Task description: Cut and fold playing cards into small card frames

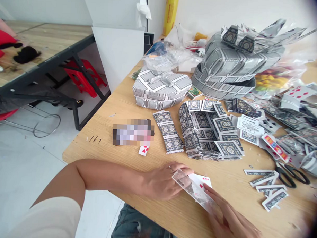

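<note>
A white playing card with a red diamond (205, 179) lies at the table's front edge, partly under a clear plastic ruler (191, 189). My left hand (164, 180), with a ring on one finger, rests at the ruler's far left end beside the card; its fingers curl and their tips are hidden. My right hand (229, 215) holds the ruler's near right end, one finger stretched along it over the card. Beyond my hands stand folded card pieces joined into a curved wall (190, 134), with a joined strip of cards (168, 131) to its left.
Black scissors (288, 174) and cut card strips (262, 181) lie to the right. Woven card boxes (161, 89) stand at the back, near plastic bags. Loose cards (250, 125) cover the right side. A heart card (143, 150) lies left.
</note>
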`<state>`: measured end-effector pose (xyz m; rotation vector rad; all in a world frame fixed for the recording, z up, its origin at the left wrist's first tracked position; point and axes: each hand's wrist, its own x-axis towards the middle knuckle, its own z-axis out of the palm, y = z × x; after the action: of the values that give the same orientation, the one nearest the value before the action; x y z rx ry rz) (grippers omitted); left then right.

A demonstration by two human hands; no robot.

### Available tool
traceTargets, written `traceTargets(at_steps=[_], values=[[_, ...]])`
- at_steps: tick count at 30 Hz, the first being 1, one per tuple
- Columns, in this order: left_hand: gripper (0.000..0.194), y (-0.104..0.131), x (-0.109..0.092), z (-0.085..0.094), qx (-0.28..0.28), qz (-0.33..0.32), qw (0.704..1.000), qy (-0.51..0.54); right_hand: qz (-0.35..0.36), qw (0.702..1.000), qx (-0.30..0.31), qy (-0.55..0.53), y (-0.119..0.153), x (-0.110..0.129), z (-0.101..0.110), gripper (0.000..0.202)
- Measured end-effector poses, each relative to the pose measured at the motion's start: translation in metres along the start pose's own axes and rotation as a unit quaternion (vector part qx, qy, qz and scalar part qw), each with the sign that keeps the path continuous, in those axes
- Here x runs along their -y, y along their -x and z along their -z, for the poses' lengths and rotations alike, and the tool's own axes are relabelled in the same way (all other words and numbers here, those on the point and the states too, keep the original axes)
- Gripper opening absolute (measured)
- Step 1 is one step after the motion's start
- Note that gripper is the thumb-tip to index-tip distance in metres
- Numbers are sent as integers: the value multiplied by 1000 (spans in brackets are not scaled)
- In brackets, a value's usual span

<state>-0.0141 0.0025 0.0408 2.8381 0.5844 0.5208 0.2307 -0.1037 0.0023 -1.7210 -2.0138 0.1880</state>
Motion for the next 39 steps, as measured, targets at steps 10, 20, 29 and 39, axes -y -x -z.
traceTargets(at_steps=[10, 20, 29, 39], values=[[26, 0, 3, -42, 5, -39, 998, -45, 1, 1000, -9, 0, -2, 2, -2, 25], [8, 15, 4, 15, -48, 112, 990, -70, 10, 1000, -5, -5, -6, -4, -6, 24], [47, 66, 55, 45, -96, 361, 920, -121, 10, 1000, -8, -6, -4, -7, -8, 24], [79, 66, 99, 69, 65, 400, 908, -105, -17, 999, -38, -8, -6, 1, -9, 28]])
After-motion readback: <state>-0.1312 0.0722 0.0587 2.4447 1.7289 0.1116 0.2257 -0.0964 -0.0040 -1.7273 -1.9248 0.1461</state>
